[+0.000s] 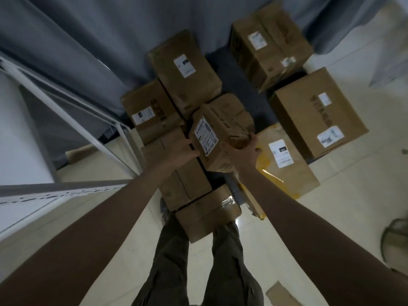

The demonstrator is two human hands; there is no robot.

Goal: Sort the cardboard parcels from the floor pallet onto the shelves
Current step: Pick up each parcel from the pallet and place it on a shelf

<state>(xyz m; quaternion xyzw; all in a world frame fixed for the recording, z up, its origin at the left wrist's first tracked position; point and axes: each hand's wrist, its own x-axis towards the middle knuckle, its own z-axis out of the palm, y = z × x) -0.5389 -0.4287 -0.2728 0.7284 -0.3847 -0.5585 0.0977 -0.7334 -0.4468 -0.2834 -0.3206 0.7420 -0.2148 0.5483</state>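
Head view, looking straight down past both forearms. A small taped cardboard parcel [220, 133] sits between the 2 hands, raised above the pile of boxes on the floor. The left hand [183, 151] grips its left edge, fingers curled under and thumb beside the white shipping label [206, 138], which bears handwritten digits. The right hand [242, 151] grips the parcel's right lower corner, fingers wrapped around the far side.

Below the held parcel, more cardboard parcels: a tall one [185, 74] with a white label, a box with dark print [150, 111] left of it, a long taped box [183, 180] under the left wrist, and another [207, 213] just in front of the person's legs [198, 272]. To the right, a flat parcel with yellow tape [284, 164], a large box [318, 113] and a further box [269, 43] beyond it. A dark surface [240, 85] shows between the boxes; whether it is the pallet cannot be told.

White shelf frame [72, 120] at left, cut off by the edge. Grey curtain [88, 40] behind. Label text on the far boxes is blurred. A round wire object [397, 237] is cut off at the right edge; a cardboard scrap [280, 294] lies on the pale tiled floor [309, 217].
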